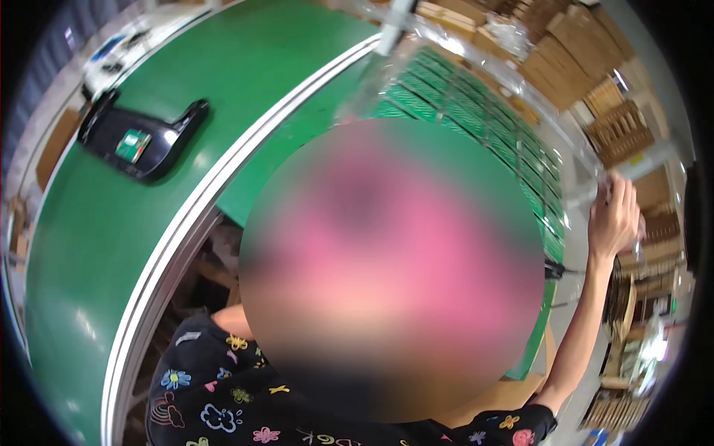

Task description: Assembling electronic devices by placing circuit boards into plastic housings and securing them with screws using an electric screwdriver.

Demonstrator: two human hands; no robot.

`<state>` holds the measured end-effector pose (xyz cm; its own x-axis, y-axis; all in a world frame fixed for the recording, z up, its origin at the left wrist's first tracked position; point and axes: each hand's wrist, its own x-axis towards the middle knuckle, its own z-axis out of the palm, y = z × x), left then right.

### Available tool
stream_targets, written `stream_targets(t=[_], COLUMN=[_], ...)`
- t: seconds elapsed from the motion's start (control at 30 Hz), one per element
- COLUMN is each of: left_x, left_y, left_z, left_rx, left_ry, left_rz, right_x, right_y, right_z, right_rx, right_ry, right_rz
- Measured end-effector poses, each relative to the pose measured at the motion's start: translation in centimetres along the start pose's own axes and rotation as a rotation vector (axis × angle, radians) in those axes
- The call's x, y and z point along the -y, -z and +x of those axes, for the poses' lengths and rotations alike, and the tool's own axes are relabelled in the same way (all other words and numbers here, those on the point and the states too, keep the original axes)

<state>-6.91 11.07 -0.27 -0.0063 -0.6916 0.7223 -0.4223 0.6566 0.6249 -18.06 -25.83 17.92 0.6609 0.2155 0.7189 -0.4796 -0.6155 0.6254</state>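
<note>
My right hand (615, 217) is raised at the far right, its fingers closed on thin clear plastic film (606, 186), which shows at the fingertips and below the hand. A large blurred patch covers the middle of the view, with pink tones in it, so what lies there cannot be made out. My left arm (233, 321) runs from its black sleeve into that patch; the left hand and its fingers are hidden. More crinkled clear plastic (375, 82) shows above the patch, beside a green surface with dark crossing lines (454, 93).
On the green belt (82, 245) at left lies a black curved plastic part (160, 152) with a small green-and-white card (134, 145) on it. A metal rail (216, 175) edges the belt. Cardboard boxes (565, 67) and brown slatted stacks (621, 134) stand at the far right.
</note>
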Motion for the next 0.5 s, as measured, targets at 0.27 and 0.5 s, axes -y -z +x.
stream_targets(t=[0.27,0.5], left_x=[0.4,1.5], left_y=[-2.8,-9.6], left_z=[1.3,4.0], left_rx=[0.214,0.367], left_ry=[0.09,0.112], left_rz=[-0.222,-0.427], right_x=[-5.8,-9.0], right_y=[12.4,17.4], right_z=[4.2,3.4], right_rx=[-0.276,-0.222], right_ry=[-0.322,-0.711], right_rz=[0.069,0.457])
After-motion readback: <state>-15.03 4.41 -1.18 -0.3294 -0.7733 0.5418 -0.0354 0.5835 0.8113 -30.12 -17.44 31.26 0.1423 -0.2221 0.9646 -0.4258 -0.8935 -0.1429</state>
